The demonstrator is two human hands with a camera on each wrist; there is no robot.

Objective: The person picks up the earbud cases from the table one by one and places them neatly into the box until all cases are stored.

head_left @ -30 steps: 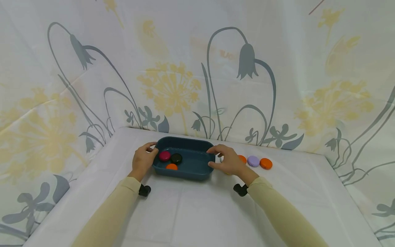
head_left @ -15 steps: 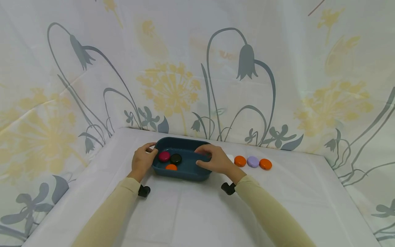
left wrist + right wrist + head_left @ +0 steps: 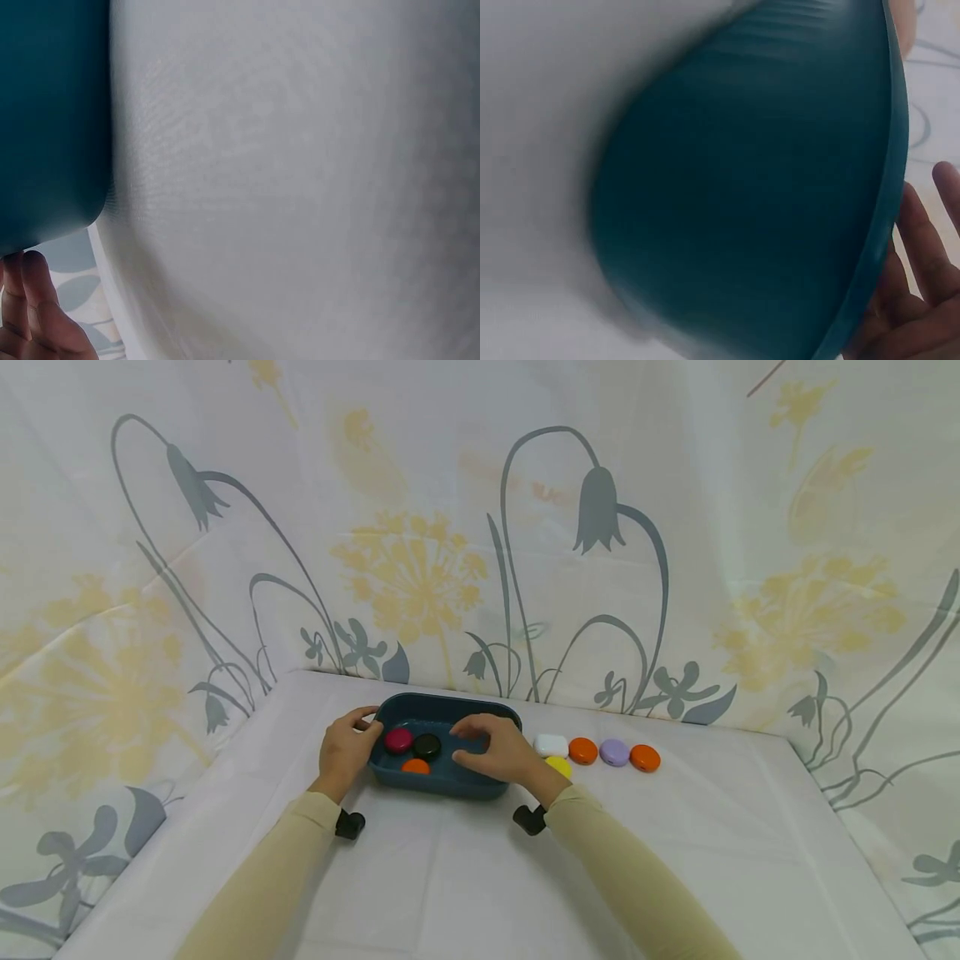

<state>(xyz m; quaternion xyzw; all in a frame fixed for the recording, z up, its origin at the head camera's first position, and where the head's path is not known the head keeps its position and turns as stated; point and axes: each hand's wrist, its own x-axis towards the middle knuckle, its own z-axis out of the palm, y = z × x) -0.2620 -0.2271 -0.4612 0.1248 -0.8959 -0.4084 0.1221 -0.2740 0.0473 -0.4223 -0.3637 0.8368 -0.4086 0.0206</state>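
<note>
A dark blue rectangular dish [image 3: 446, 783] stands on the white-covered table. My left hand [image 3: 347, 747] holds its left end, thumb at the rim; in the left wrist view, fingertips [image 3: 36, 274] meet the outer wall. Over the right half of the dish hovers my right hand [image 3: 501, 752], thumb and forefinger apart with nothing visible between them. The right wrist view has its fingers [image 3: 926, 251] spread beyond the dish's rim [image 3: 889, 195]. Inside the dish, toward the left, lie a dark red disc [image 3: 399, 741], a black disc [image 3: 427, 746] and an orange disc [image 3: 416, 766].
Right of the dish are a white rounded piece [image 3: 551, 745], an orange disc [image 3: 582, 751], a lilac disc [image 3: 614, 752] and another orange disc [image 3: 645, 757] in a row. A yellow disc [image 3: 558, 766] is partly covered by my right wrist. A flower-printed cloth [image 3: 480, 568] hangs behind.
My right hand has moved left from the dish's right rim to over its inside, uncovering the white and yellow pieces. The left hand and the dish have stayed put.
</note>
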